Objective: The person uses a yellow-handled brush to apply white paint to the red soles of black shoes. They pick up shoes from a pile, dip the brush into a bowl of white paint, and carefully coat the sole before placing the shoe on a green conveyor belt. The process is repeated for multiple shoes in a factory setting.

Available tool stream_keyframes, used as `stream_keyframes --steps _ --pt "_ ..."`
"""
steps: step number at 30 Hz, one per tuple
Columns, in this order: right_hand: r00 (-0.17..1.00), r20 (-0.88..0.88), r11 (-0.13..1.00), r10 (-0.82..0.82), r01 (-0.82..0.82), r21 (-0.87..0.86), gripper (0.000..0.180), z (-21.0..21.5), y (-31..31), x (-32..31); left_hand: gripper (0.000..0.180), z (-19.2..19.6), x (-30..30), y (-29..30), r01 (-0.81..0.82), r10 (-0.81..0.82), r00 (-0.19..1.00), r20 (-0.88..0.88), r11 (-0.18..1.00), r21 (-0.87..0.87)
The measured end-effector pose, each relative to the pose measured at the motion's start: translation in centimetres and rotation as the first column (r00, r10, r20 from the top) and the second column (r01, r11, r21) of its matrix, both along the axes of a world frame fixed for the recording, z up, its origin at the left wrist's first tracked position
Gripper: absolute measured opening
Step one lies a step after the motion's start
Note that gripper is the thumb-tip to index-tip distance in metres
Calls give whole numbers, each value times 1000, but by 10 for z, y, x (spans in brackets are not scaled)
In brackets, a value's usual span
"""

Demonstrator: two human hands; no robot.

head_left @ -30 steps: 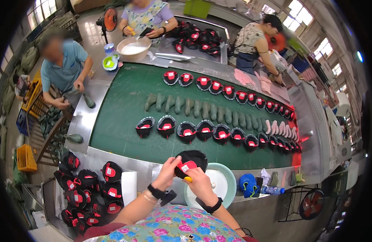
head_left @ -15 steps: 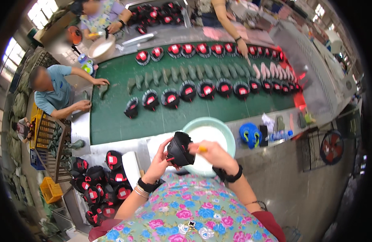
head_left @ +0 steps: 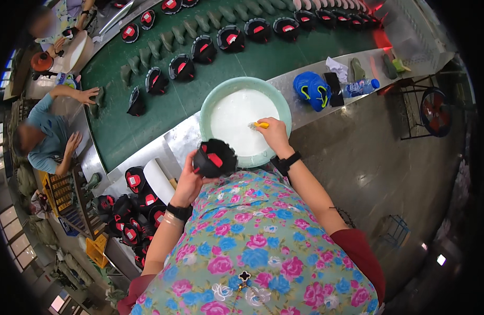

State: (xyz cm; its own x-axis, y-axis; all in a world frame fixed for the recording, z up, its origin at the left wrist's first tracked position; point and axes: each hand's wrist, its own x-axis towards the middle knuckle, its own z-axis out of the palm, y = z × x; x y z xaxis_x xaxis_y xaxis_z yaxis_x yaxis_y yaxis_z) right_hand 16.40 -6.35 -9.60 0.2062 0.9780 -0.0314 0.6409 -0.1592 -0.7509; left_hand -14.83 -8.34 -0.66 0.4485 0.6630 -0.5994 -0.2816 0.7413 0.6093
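My left hand (head_left: pixel 187 182) grips a black shoe upper (head_left: pixel 213 158) with a red patch inside, its open side facing up at the near left of the basin. In my right hand (head_left: pixel 276 136) is a brush with a yellow handle (head_left: pixel 262 125). The bristle end meets the white liquid (head_left: pixel 235 118) filling a pale green basin (head_left: pixel 206 115). My right forearm crosses the near right side of the basin. Black uppers (head_left: pixel 202 51) stand in a curved row on the green conveyor belt (head_left: pixel 163 119), with green shoe lasts (head_left: pixel 190 29) behind them.
A heap of black uppers (head_left: pixel 127 209) lies at my left beside a white board (head_left: pixel 158 181). Right of the basin are a blue shoe (head_left: pixel 311 90), a dark flat object (head_left: pixel 334 88) and a bottle (head_left: pixel 360 87). A co-worker (head_left: pixel 49 137) sits far left; a fan (head_left: pixel 435 112) stands right.
My right hand has gone from the upper to the basin, taking the brush into the white liquid. The upper has turned in my left hand to show its inside. My view has shifted.
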Motion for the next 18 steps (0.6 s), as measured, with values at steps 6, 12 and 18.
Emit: stream_keyframes --steps 6,12,18 --pt "995 -81 998 -66 66 -5 22 54 0 -3 64 -39 8 17 -97 107 986 124 992 -85" --pt "872 -471 991 135 -117 67 20 139 11 -19 58 -45 22 32 49 -35 969 246 997 -52" --pt "977 -205 998 -53 56 10 20 128 10 -13 59 -32 35 38 -24 26 981 191 1000 -13"
